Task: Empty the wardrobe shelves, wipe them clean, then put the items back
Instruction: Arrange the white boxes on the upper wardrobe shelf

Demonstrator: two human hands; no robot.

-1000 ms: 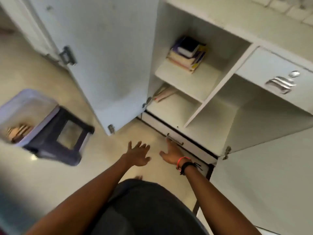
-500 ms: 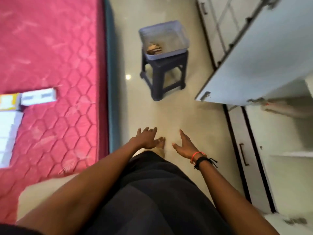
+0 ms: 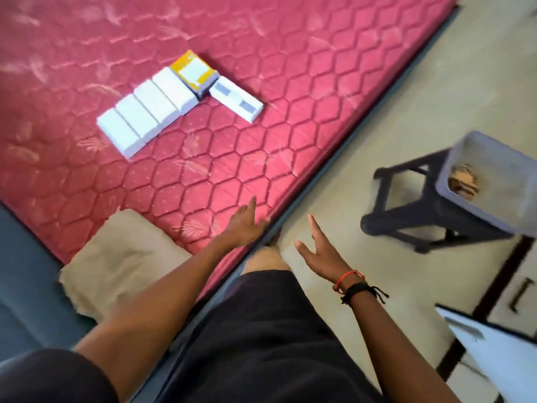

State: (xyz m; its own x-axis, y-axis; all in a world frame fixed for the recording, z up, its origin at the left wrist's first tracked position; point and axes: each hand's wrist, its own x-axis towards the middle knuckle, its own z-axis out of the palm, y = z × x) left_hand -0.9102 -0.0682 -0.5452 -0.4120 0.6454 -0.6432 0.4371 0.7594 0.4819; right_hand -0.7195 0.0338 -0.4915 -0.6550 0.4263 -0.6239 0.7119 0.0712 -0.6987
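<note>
Several white boxes (image 3: 145, 114) lie in a row on the red quilted mattress (image 3: 261, 82), with a yellow-and-white box (image 3: 193, 71) and a long white box (image 3: 236, 99) at the row's far end. My left hand (image 3: 245, 223) hovers with straight fingers over the mattress's near edge and holds nothing. My right hand (image 3: 321, 251) is spread over the floor, palm turned inward, empty, with red and black bands on its wrist. Only a corner of the white wardrobe door (image 3: 494, 356) shows at the lower right.
A beige folded cloth (image 3: 116, 269) lies on the mattress's near corner. A dark stool (image 3: 412, 207) on the cream floor carries a lavender tub (image 3: 494, 158) with something brown inside. A drawer front with a dark handle (image 3: 518, 295) is at the right edge.
My view has swung left, from the wardrobe shelves to the mattress with the boxes. Both hands stayed empty and spread; the left one is now over the mattress edge.
</note>
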